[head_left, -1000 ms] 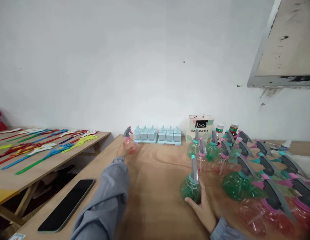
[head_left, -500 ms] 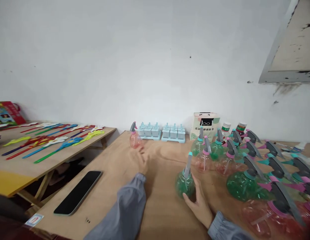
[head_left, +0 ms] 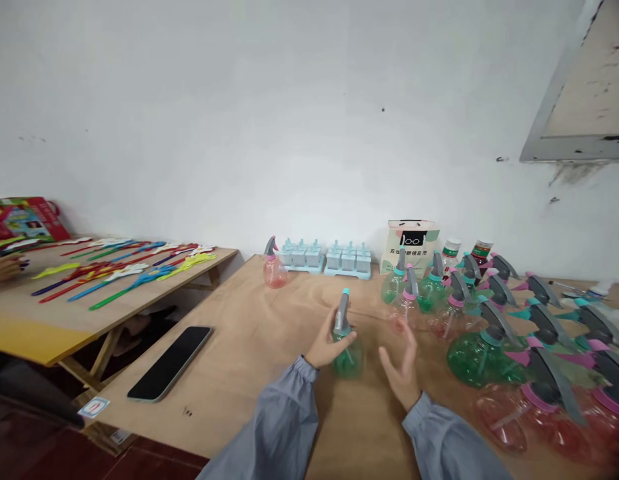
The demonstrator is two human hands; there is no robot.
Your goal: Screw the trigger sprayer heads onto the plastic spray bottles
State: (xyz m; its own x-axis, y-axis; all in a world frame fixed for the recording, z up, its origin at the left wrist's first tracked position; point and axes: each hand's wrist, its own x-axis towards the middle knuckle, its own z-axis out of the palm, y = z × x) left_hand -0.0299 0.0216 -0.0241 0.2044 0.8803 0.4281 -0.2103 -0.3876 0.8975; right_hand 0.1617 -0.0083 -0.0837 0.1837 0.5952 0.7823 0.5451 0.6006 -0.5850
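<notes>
A round green spray bottle [head_left: 348, 360] with a grey trigger head and teal nozzle is in front of me, upright. My left hand [head_left: 330, 343] grips it around the neck, just below the head. My right hand [head_left: 402, 367] is off to the bottle's right, fingers spread and slightly blurred, holding nothing. Close beyond that hand stands a pink spray bottle [head_left: 406, 310]. Several more green and pink ones crowd the right side, among them a large green spray bottle [head_left: 482, 360]. A lone pink spray bottle [head_left: 274, 272] stands at the far left of the table.
Two light-blue popsicle moulds [head_left: 347, 272] and a paper bag [head_left: 410, 248] stand near the wall. A black phone [head_left: 170, 363] lies at the left. Colourful plastic hand-shaped sticks [head_left: 112, 287] cover the neighbouring table, where another person's hand [head_left: 5, 268] shows.
The green spray bottle has passed from my right hand to my left and shifted left. My right hand has opened away from it. The view has turned slightly left.
</notes>
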